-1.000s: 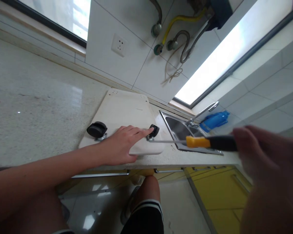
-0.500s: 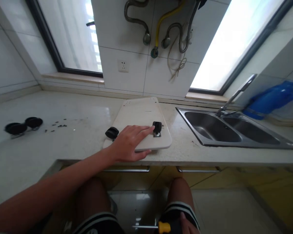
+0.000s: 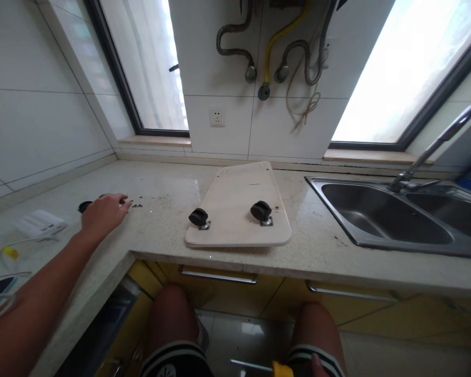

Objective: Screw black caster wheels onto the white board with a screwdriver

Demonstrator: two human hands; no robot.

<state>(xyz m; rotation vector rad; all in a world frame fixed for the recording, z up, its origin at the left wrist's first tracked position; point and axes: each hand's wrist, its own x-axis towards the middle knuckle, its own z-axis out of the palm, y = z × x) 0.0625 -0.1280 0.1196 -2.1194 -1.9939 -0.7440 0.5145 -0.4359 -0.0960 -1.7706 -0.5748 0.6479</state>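
Note:
My left hand (image 3: 105, 212) reaches out over the counter on the left, fingers slightly apart, at a scatter of small dark screws (image 3: 137, 205). Beneath and behind it shows part of a black caster wheel (image 3: 85, 206). Low in the view, my right hand (image 3: 317, 365) is partly cut off by the frame and grips a screwdriver (image 3: 282, 369) with a yellow handle and metal shaft over my lap. A white board (image 3: 239, 201) lies in the middle of the counter. Two black casters stand on its near end, the left one (image 3: 198, 217) and the right one (image 3: 261, 211).
A double steel sink (image 3: 361, 241) with a faucet (image 3: 435, 146) is set into the counter at right. At left sit a white power strip or box (image 3: 41, 222) and a cable with a yellow tag (image 3: 10, 253). Drawer handles (image 3: 220, 275) line the cabinet front.
My left hand has left the right caster on the board and moved left to the loose screws. The view has turned left. My right hand still holds the screwdriver low down.

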